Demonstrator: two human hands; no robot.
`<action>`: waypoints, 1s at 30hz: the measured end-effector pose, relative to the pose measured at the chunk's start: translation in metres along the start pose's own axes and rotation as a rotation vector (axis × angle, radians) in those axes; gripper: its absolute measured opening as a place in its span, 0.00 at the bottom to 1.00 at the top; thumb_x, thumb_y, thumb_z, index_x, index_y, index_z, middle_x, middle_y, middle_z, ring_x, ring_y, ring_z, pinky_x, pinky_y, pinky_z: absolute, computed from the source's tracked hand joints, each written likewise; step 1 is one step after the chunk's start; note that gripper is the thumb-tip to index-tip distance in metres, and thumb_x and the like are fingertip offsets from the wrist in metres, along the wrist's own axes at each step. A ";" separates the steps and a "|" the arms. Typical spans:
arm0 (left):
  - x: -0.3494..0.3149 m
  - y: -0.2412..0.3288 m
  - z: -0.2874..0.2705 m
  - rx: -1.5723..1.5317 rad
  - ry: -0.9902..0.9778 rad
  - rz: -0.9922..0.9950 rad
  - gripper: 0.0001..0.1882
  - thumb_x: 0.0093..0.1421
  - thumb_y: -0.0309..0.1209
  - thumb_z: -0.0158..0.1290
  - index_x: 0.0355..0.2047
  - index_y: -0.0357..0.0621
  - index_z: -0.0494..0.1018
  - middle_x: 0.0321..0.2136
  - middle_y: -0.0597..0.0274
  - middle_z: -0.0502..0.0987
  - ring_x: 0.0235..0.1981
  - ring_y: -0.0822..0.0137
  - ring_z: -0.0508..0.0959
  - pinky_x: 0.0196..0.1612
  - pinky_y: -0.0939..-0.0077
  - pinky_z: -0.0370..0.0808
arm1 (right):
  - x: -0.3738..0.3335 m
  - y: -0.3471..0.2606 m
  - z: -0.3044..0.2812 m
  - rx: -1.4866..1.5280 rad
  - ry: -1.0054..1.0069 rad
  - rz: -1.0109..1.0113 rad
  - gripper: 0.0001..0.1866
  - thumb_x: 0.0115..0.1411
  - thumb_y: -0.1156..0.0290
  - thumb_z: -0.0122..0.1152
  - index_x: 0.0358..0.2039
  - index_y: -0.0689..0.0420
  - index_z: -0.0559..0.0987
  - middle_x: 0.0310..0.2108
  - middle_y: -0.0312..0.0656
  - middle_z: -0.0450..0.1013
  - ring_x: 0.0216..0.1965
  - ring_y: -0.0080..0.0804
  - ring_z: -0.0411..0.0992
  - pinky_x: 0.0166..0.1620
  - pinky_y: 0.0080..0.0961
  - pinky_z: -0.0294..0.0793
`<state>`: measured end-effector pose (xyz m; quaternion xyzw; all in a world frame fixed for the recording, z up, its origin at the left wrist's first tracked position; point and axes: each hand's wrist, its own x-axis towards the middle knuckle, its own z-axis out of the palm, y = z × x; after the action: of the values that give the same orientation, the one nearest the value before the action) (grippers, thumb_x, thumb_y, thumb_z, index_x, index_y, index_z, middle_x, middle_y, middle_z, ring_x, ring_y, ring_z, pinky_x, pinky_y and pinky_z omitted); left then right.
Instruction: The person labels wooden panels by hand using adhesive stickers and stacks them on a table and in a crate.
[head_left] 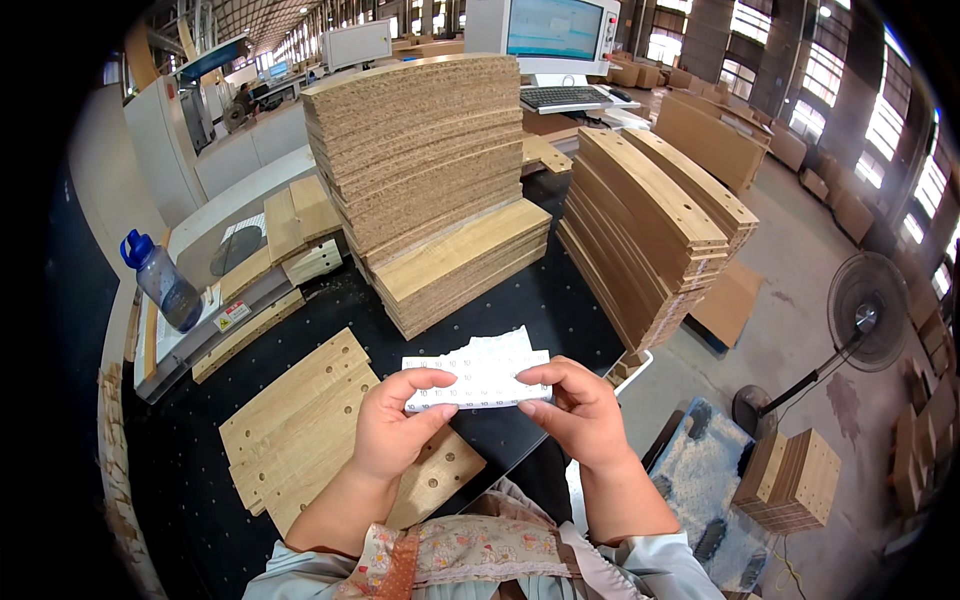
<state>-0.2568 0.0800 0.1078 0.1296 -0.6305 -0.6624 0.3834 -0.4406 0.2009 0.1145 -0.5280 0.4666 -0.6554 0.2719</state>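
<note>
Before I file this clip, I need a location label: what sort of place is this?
Probably a woodworking factory: a tall board stack, drilled panels on the black table, and a computer monitor.

1. In the near scene, I view a white sheet (478, 385) patterned with rows of dark print.
2. Pale dots pepper the black tabletop (572, 300).
3. Near left, I see tan boards (300, 415) streaked with wood grain.
4. Farther off, a board stack (420, 150) shows speckled brown edges.
5. At left, my remote feed catches a translucent blue bottle (165, 285).
</note>
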 end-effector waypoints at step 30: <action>0.014 0.009 -0.010 0.386 -0.006 0.087 0.06 0.50 0.27 0.61 0.26 0.38 0.77 0.20 0.63 0.77 0.24 0.73 0.76 0.49 0.67 0.71 | 0.006 -0.015 0.003 -0.288 0.002 0.115 0.05 0.51 0.79 0.65 0.29 0.61 0.78 0.27 0.36 0.75 0.31 0.21 0.71 0.35 0.18 0.68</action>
<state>-0.2561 0.0641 0.1185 0.1713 -0.7519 -0.5122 0.3780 -0.4377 0.2010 0.1309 -0.5332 0.5857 -0.5654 0.2300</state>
